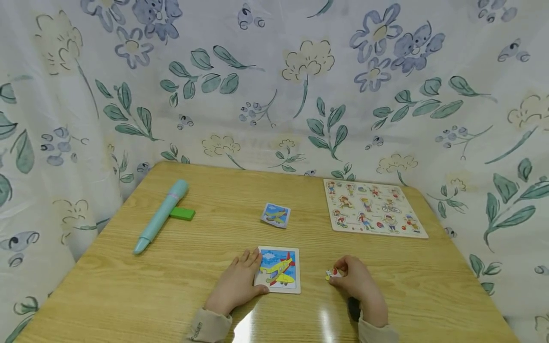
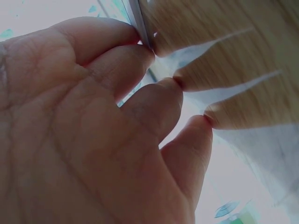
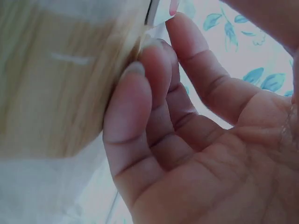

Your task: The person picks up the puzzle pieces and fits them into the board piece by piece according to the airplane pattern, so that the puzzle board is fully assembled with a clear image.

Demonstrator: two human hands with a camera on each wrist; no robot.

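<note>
A small square jigsaw puzzle (image 1: 286,267) with a yellow and red airplane lies flat near the front of the table. My left hand (image 1: 239,281) rests along its left edge, fingers extended, with the thumb by the lower edge. In the left wrist view, the fingertips (image 2: 163,93) touch the tabletop beside the puzzle's thin edge. To the right of the puzzle, my right hand (image 1: 359,281) pinches a small jigsaw piece (image 1: 332,273) coloured white, red and yellow between thumb and fingers. Only a sliver of that piece (image 3: 174,7) shows in the right wrist view. Pale bare wood shows at the puzzle's lower left.
Behind the puzzle lies a small airplane picture card (image 1: 276,216) with lifted corners. A wooden board with sports figures (image 1: 375,208) occupies the back right. At left, a turquoise pen-shaped tube (image 1: 162,216) lies against a green block (image 1: 182,213). A floral curtain (image 1: 274,119) hangs behind the wooden table (image 1: 218,195).
</note>
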